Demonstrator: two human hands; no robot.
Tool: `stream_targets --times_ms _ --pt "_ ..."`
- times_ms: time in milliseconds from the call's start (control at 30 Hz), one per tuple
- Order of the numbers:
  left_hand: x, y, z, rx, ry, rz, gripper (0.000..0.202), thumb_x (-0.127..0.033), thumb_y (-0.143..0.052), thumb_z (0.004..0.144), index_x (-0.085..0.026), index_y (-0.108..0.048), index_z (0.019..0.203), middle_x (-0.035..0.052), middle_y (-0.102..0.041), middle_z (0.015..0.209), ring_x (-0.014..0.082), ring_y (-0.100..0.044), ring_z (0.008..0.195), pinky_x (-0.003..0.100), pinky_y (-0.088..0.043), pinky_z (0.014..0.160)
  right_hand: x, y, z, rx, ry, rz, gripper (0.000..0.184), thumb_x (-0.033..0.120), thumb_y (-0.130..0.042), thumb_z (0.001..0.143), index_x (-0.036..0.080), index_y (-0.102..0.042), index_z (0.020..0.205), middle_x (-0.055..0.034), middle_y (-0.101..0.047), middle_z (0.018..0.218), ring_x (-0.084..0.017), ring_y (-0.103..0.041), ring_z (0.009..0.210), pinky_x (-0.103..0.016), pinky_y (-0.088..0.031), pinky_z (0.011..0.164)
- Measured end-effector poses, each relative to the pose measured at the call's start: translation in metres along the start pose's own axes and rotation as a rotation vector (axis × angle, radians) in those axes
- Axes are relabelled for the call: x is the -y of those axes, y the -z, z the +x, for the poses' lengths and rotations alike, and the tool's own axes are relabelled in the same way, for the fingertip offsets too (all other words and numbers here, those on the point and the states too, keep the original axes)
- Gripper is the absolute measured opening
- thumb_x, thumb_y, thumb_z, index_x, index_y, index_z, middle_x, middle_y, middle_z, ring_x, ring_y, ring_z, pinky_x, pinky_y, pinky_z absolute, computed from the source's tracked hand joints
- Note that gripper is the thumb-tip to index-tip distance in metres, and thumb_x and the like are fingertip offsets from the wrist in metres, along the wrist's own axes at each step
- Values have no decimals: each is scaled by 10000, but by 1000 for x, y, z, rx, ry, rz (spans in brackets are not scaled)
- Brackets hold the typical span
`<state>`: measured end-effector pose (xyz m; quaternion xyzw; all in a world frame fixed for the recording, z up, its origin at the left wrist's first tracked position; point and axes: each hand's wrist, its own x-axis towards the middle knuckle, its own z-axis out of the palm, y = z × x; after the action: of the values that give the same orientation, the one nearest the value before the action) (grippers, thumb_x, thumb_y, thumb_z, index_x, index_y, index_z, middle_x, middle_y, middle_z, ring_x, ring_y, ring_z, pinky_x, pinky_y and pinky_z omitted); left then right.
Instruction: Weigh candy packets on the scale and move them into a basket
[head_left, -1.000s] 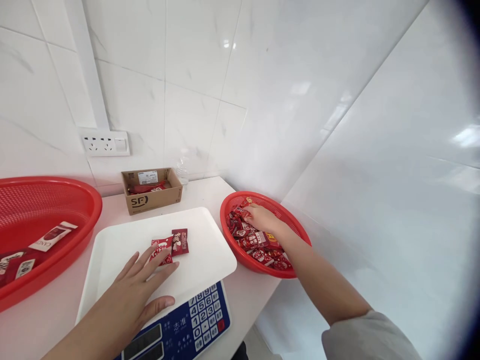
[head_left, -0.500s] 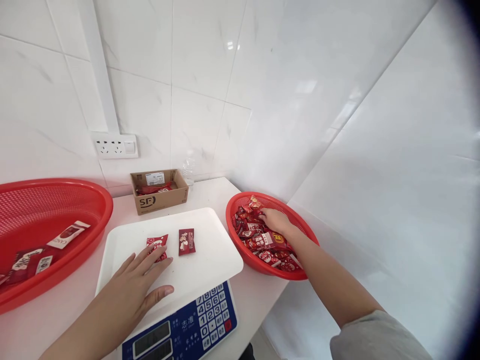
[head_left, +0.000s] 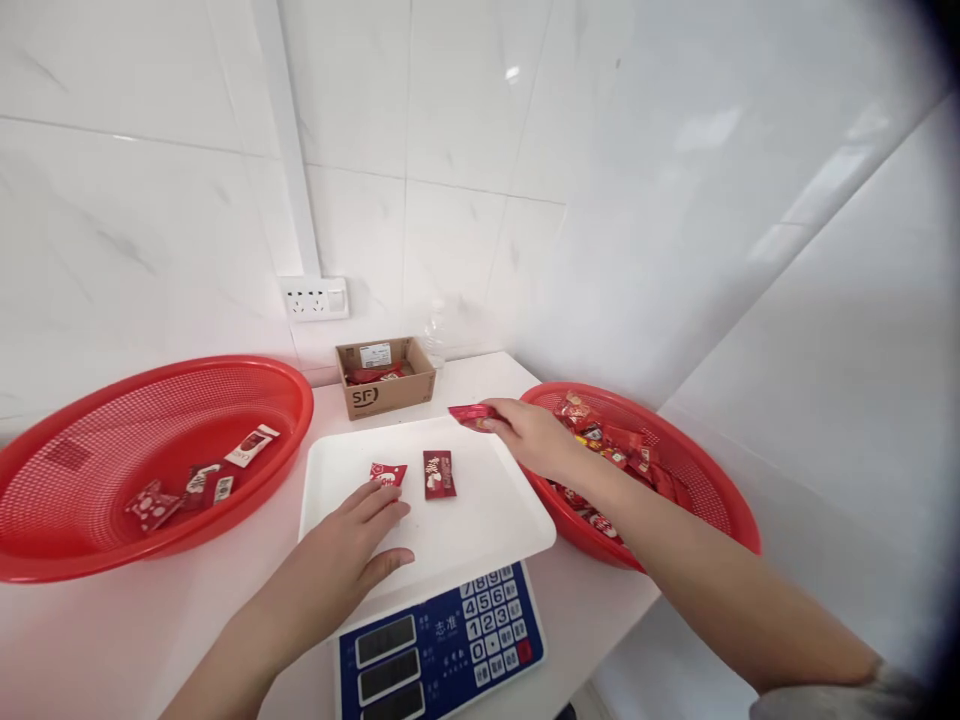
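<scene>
My right hand hovers over the right edge of the white scale tray, pinching a red candy packet. My left hand lies flat on the tray with fingers spread, its fingertips on a red packet. Another red packet lies on the tray just right of it. Behind my right forearm sits a red basket with several red packets inside.
A large red oval basket at left holds several packets. A small cardboard box stands by the wall under a socket. The scale's blue keypad panel faces me at the counter edge.
My right hand left the right basket with a red packet and moved left over the tray. The view shifted left; my left hand stays on the tray.
</scene>
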<state>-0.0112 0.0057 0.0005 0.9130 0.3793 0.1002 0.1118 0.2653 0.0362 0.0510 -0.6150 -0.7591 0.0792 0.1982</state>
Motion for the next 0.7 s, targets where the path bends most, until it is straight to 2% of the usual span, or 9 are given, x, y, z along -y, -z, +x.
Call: stream_targets --times_ms 133,233,333,467,567,700 --pt "-5 5 -2 7 -1 4 419 -402 -446 910 -216 -518 1278 70 -493 1373 272 -390 1301 444 -428 1003 34 -34 27 44 126 10 357 274 -371 939 180 -501 1259 -92 -578 1245 -224 -557 1097 -349 -434 888" --pt "-7 9 -4 -14 -10 -28 398 -367 -472 904 -221 -510 1272 76 -508 1356 264 -432 1269 434 -436 993 46 -58 30 218 222 -18 480 271 -454 895 184 -399 1364 -104 -455 1383 -254 -484 1202 -372 -419 939" --pt "-7 11 -5 -40 -9 -72 365 -351 -476 905 -242 -510 1252 66 -526 1328 239 -507 1192 399 -466 955 47 -72 21 361 274 -42 609 307 -517 855 210 -315 1421 -113 -302 1481 -289 -420 1260 -404 -401 969" --pt "-5 9 -5 -35 4 -84 356 -351 -464 910 -241 -510 1245 70 -529 1314 235 -525 1166 387 -476 935 39 -72 5 375 243 -66 597 286 -494 867 228 -306 1431 -102 -225 1513 -307 -400 1272 -443 -362 1007" --pt "-3 5 -4 -39 -6 -84 376 -346 -455 913 -233 -495 1269 81 -515 1328 241 -510 1189 388 -467 947 35 -67 -5 384 238 -51 591 282 -495 874 228 -306 1432 -99 -235 1511 -301 -360 1302 -439 -332 1039" --pt "-1 -2 -4 -48 -26 -80 388 -363 -438 916 -242 -490 1281 84 -521 1323 241 -560 1137 376 -504 893 34 -56 -21 421 194 -29 623 308 -524 864 222 -294 1437 -97 -174 1529 -297 -339 1317 -418 -326 1052"
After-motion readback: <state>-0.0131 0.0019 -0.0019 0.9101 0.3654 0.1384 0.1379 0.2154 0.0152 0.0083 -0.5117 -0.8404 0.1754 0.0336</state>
